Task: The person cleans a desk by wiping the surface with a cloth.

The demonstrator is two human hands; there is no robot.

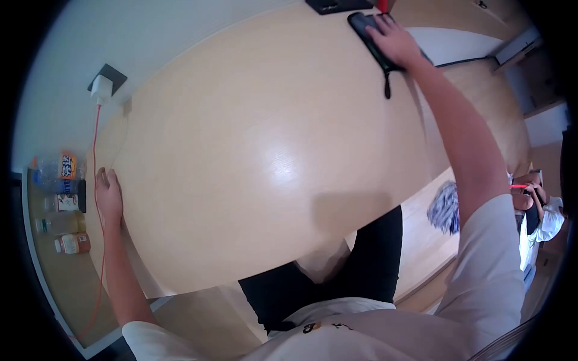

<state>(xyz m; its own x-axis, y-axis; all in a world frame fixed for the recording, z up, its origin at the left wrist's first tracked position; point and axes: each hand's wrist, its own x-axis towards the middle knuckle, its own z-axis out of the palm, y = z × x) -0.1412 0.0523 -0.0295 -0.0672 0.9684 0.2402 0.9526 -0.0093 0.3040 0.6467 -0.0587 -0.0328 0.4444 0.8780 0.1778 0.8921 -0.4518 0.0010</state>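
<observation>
My right hand (394, 42) lies on a dark zip-style pouch (363, 30) with a wrist loop, at the far right of the table. Its fingers are spread over the pouch's top, and the hand covers part of it. At the table's left edge rests my left hand (109, 195), fingers slightly bent and apart, with nothing seen in it. A red cable (95, 135) runs down past that hand and over the forearm. Just left of it are several bottles, among them a clear plastic bottle with an orange label (68, 165).
The light wood table (253, 138) spans the view. A white plug (102, 87) sits in a wall socket. A dark flat object (338, 6) and something red (383, 6) lie by the far edge. A grey-white mop-like bundle (444, 207) and another person (545, 222) are at right.
</observation>
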